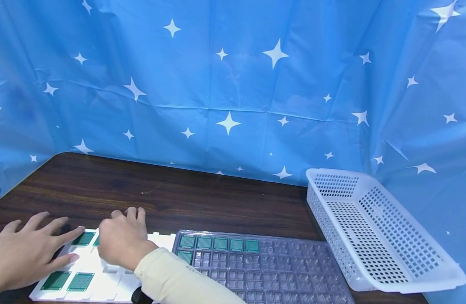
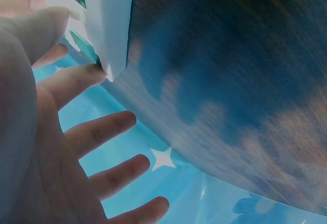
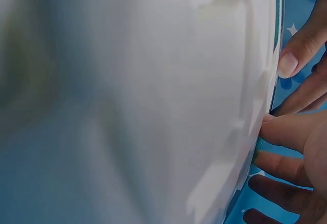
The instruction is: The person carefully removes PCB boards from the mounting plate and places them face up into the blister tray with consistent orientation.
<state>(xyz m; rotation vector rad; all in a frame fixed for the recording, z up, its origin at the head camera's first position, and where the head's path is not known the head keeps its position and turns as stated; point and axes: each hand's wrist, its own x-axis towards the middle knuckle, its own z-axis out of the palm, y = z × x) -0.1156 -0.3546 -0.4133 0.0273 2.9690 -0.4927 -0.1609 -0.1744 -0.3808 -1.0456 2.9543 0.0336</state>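
Observation:
A white tray (image 1: 99, 287) with square pockets holds several green perforated circuit boards (image 1: 80, 281). My left hand (image 1: 25, 251) lies at its left side with fingers spread; in the left wrist view a fingertip touches the tray's corner (image 2: 115, 55). Over the middle of the tray is my right hand (image 1: 122, 238), its back hiding most of the work from the head view. In the right wrist view the thumb and index fingertips meet the tray surface, with a sliver of green between them; whether they pinch a board is hidden.
Right of the white tray lies a clear plastic tray (image 1: 278, 264) of small compartments, boards filling part of its top row and one spot below. A white perforated basket (image 1: 350, 249) stands at the far right. Behind the dark wooden table (image 1: 202, 190) hangs a blue star-patterned curtain (image 1: 233, 84).

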